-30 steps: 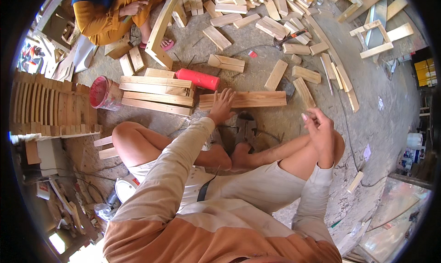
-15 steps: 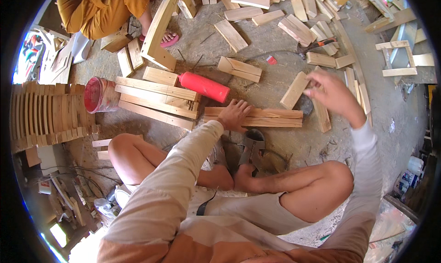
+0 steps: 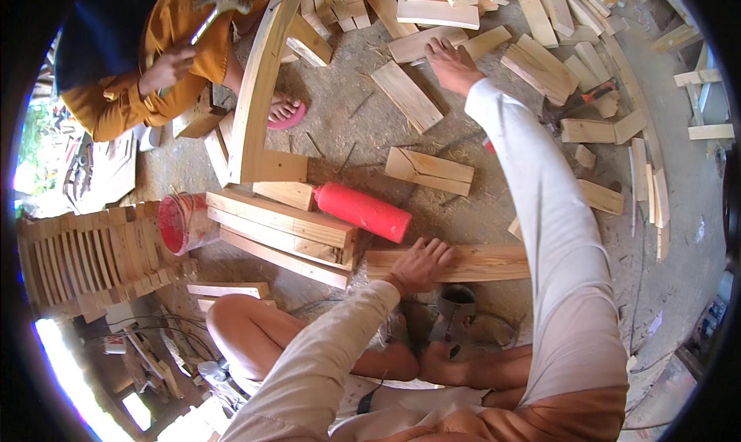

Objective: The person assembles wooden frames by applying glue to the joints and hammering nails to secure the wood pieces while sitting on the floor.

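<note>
My left hand (image 3: 421, 266) lies over a wooden plank (image 3: 494, 263) on the floor in front of my feet, its fingers stretched across the wood. Far ahead, my right hand (image 3: 455, 65) is extended with fingers apart, the fingertips touching a flat wooden block (image 3: 413, 47) at the near edge of a wood pile. A loose board (image 3: 407, 96) lies just left of and nearer than that hand. Between my hands rest a short wooden block with a dark line (image 3: 430, 170) and a red bottle (image 3: 364, 212).
Stacked boards (image 3: 282, 226) and a red-stained bucket (image 3: 181, 224) stand left. A co-worker's hand (image 3: 168, 67) holds a hammer (image 3: 214, 13) beside a wooden frame (image 3: 261, 94). An orange-handled tool (image 3: 594, 93) lies right among wood offcuts. Nails are scattered on the floor.
My right hand has moved from the nearer blocks on the right to the far pile. The view has shifted, bringing the co-worker's hammer into sight. My left hand stays on the plank.
</note>
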Demonstrator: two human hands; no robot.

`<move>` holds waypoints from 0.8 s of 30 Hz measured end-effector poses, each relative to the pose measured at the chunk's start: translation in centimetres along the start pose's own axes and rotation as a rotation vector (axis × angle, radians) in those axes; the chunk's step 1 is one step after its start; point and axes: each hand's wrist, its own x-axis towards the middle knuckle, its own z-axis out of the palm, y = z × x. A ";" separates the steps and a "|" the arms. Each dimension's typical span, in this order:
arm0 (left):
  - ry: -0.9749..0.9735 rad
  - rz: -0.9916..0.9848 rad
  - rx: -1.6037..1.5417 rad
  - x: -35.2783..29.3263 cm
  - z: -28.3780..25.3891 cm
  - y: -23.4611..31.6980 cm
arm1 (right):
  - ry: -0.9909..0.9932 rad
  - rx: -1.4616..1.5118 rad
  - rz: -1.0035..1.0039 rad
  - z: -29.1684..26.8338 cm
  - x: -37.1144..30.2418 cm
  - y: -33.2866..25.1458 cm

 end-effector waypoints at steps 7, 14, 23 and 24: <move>-0.058 0.010 -0.026 0.3 -1.1 -0.1 | 0.232 -0.107 0.198 4.3 5.7 0.2; -0.037 -0.014 -0.042 0.3 -0.6 -0.1 | 0.247 0.080 0.049 -4.0 1.9 0.5; 0.002 0.021 -0.012 0.4 -0.5 0.1 | 0.252 0.294 0.319 1.3 -4.3 -10.1; -0.002 0.022 -0.004 0.4 -0.4 -0.3 | 0.286 0.269 0.362 1.8 -4.6 -11.1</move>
